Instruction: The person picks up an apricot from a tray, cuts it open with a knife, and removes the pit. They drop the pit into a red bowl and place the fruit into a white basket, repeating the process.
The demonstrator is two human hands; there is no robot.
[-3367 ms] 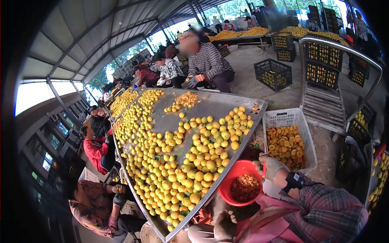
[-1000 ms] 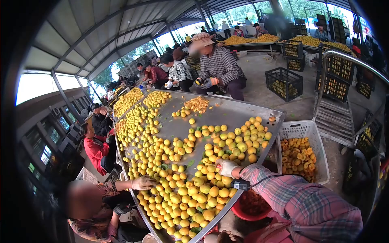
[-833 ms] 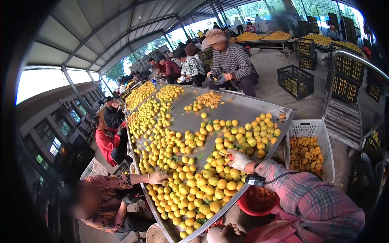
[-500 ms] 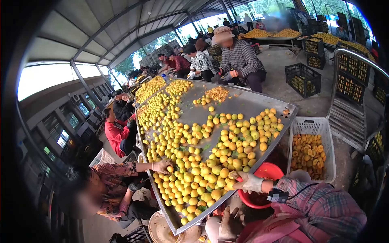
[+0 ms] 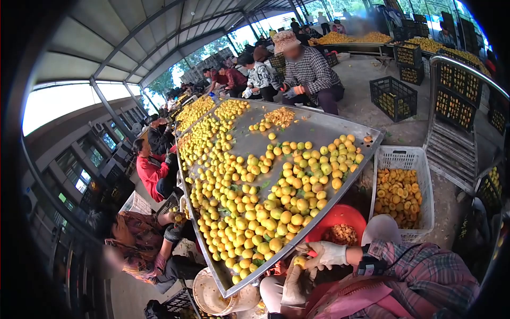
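In the head view, my right hand, in a pale glove, pinches a yellow apricot just below the table's near edge. My left hand, also gloved, is raised below it with fingers curled close against the fruit. Whether anything else sits in that left hand is hidden. Many whole yellow apricots cover the metal table before me. Under its edge by my right hand stands a red basin containing small orange-brown pieces.
A white crate of split apricots stands to the right, with a metal trolley beyond. A co-worker sits at left, another across the table. A white bucket stands below the near corner. Black crates lie behind.
My right hand has come from the fruit at the table edge down to my left hand, with an apricot in its fingers. The co-worker at left has drawn a hand back from the table.
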